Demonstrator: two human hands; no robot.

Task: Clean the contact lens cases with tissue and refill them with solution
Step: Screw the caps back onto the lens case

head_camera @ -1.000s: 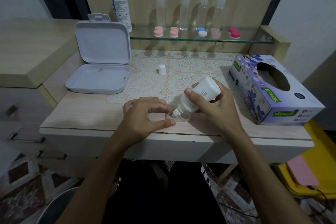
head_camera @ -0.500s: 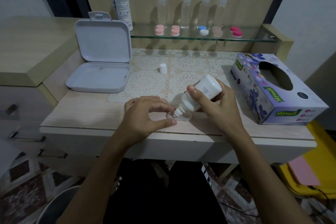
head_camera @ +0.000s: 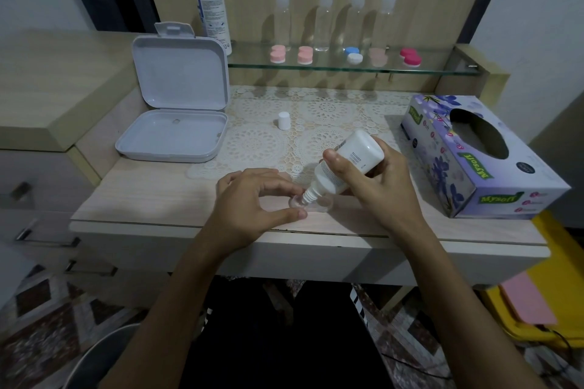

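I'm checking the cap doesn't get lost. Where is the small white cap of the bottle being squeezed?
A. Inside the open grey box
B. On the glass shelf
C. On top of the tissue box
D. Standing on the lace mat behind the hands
D: the small white cap stands upright on the lace mat, apart from both hands, to the right of the open grey box.

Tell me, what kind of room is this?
Probably a bedroom dressing table at home. A glass shelf holds small clear bottles and capped lens cases, and a tissue box sits on a lace mat.
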